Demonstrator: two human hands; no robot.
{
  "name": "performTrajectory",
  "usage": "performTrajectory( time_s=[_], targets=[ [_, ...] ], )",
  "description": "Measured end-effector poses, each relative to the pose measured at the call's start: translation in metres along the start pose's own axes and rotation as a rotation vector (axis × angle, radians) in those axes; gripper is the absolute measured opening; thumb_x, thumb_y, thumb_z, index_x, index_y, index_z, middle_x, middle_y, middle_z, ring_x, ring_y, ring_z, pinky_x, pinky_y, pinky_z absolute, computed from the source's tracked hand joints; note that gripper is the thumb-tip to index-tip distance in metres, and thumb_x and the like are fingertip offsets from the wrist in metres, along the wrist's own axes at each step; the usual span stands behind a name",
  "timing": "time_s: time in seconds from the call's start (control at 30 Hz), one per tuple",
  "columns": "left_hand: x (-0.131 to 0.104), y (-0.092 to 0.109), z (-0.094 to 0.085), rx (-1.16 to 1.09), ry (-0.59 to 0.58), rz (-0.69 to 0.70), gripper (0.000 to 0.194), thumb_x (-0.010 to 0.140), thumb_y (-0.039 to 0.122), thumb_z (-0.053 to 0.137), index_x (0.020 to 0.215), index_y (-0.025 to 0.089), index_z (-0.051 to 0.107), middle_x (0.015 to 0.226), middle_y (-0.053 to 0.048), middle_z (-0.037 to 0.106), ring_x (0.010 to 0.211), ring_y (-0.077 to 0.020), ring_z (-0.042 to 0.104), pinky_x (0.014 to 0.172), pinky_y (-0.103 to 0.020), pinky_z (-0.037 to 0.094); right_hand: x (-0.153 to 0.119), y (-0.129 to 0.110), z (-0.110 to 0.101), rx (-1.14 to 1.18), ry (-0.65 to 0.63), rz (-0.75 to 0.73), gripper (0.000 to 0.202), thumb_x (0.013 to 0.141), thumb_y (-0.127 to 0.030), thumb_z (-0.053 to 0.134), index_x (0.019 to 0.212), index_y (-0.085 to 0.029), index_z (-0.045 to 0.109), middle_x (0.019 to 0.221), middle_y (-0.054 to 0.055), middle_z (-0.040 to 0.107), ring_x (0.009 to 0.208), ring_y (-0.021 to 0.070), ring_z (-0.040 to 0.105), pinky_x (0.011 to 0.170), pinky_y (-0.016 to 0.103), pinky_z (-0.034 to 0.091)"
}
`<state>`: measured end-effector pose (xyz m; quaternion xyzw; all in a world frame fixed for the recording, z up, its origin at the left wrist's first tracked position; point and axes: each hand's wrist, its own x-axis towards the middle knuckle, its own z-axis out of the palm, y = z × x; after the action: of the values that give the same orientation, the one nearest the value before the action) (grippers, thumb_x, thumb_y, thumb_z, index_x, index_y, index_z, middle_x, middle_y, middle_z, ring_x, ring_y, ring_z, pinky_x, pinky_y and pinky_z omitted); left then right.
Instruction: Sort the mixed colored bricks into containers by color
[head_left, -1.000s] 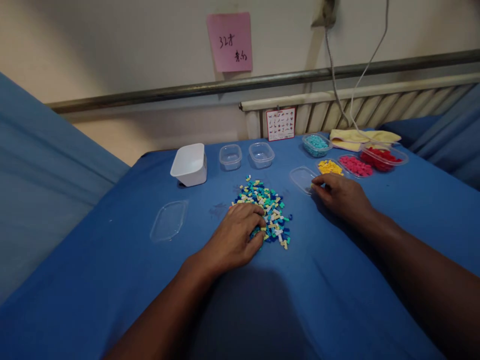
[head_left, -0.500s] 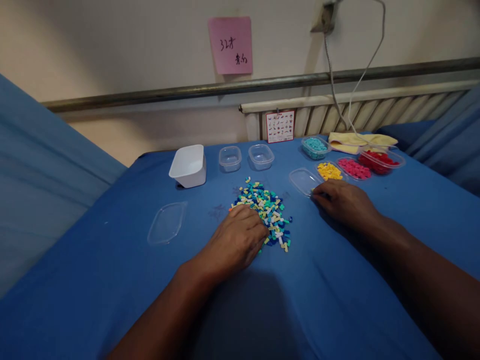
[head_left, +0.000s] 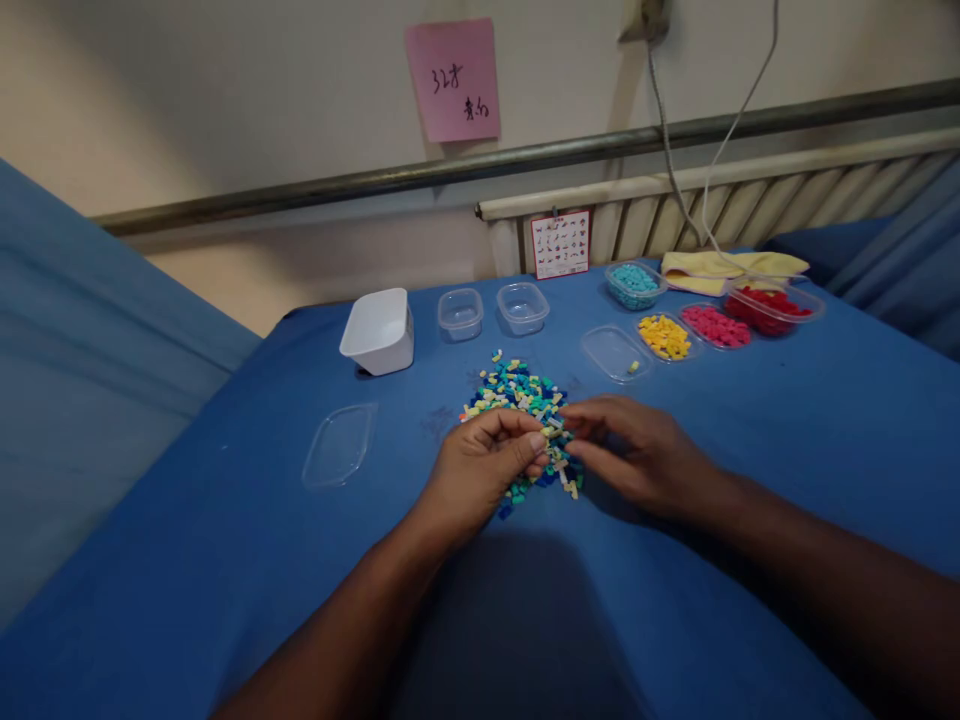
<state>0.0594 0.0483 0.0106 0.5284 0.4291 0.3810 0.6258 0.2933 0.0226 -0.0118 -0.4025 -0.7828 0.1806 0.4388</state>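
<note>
Where my left hand (head_left: 480, 470) covers the heap (head_left: 517, 390), blocks beneath are hidden; its thumb and finger pinch a pale yellow block (head_left: 547, 433), partly masked. My right hand's (head_left: 645, 455) fingers curve loosely just beside it, grip unclear. Behind sit clear plastic tubs (head_left: 523, 309), rounded-square, on wrinkled blue cloth (head_left: 247, 520).

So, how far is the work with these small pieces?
Turquoise pieces, yellow pieces, pink pieces and red pieces look done, grouped apart. One pale piece lies on a clear lid. The left hand holds a pale yellow piece, right hand beside it. Remaining: the mixed pile.
</note>
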Motion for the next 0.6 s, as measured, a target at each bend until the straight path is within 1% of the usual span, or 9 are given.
performTrajectory(
  time_s=[0.07,0.13,0.2,0.27,0.43,0.53,0.6],
  targets=[
    [-0.001,-0.004,0.005,-0.012,-0.016,0.003,0.036,0.081,0.043,0.094,0.097,0.016,0.076,0.082,-0.003,0.075,0.070,-0.0136,0.069,0.070,-0.028,0.058,-0.001,-0.011,0.011,0.101,-0.010,-0.011,0.028,0.104,-0.027,0.070,0.133,-0.028,0.069,0.107,0.005,0.079,0.092,0.0205,0.075,0.081,0.034,0.062],
    [-0.002,-0.006,0.009,-0.023,-0.027,-0.003,0.034,0.080,0.040,0.094,0.097,0.016,0.077,0.082,-0.004,0.076,0.073,-0.0138,0.070,0.073,-0.028,0.059,-0.001,-0.014,0.016,0.116,0.005,-0.020,0.022,0.105,-0.024,0.069,0.126,-0.029,0.071,0.106,0.004,0.080,0.095,0.0202,0.076,0.083,0.035,0.062],
    [-0.003,-0.008,0.011,-0.047,-0.026,-0.020,0.031,0.080,0.037,0.094,0.096,0.016,0.078,0.083,-0.004,0.078,0.076,-0.0141,0.073,0.077,-0.028,0.060,-0.001,-0.013,0.015,0.098,0.031,-0.019,0.016,0.105,-0.021,0.068,0.119,-0.028,0.073,0.102,0.004,0.080,0.094,0.0197,0.076,0.083,0.035,0.061],
    [-0.003,-0.008,0.012,-0.067,-0.015,-0.028,0.028,0.080,0.035,0.093,0.095,0.016,0.077,0.084,-0.004,0.078,0.078,-0.0144,0.074,0.080,-0.029,0.060,0.000,-0.011,0.013,0.091,0.035,-0.006,0.014,0.105,-0.019,0.067,0.115,-0.027,0.073,0.100,0.003,0.080,0.091,0.0197,0.076,0.082,0.035,0.061],
    [-0.003,-0.009,0.013,-0.045,-0.005,0.000,0.027,0.081,0.033,0.091,0.093,0.017,0.072,0.081,-0.002,0.076,0.075,-0.0149,0.073,0.077,-0.030,0.060,0.000,-0.010,0.013,0.142,0.016,0.027,0.011,0.104,-0.021,0.068,0.112,-0.027,0.073,0.101,0.004,0.081,0.093,0.0202,0.076,0.083,0.036,0.061],
    [-0.003,-0.011,0.011,0.049,-0.032,0.052,0.023,0.087,0.033,0.085,0.096,0.019,0.069,0.085,-0.002,0.076,0.077,-0.0158,0.073,0.075,-0.030,0.059,0.000,-0.011,0.015,0.183,0.005,0.067,0.009,0.102,-0.021,0.069,0.106,-0.027,0.074,0.099,0.003,0.080,0.090,0.0199,0.076,0.080,0.035,0.061],
    [-0.003,-0.009,0.003,0.238,-0.023,0.175,0.017,0.093,0.033,0.079,0.098,0.020,0.070,0.087,-0.003,0.074,0.079,-0.0163,0.072,0.075,-0.030,0.057,0.001,-0.008,0.013,0.188,0.004,0.094,0.007,0.101,-0.023,0.069,0.103,-0.027,0.075,0.098,0.003,0.080,0.088,0.0201,0.076,0.078,0.035,0.061]
  ],
)
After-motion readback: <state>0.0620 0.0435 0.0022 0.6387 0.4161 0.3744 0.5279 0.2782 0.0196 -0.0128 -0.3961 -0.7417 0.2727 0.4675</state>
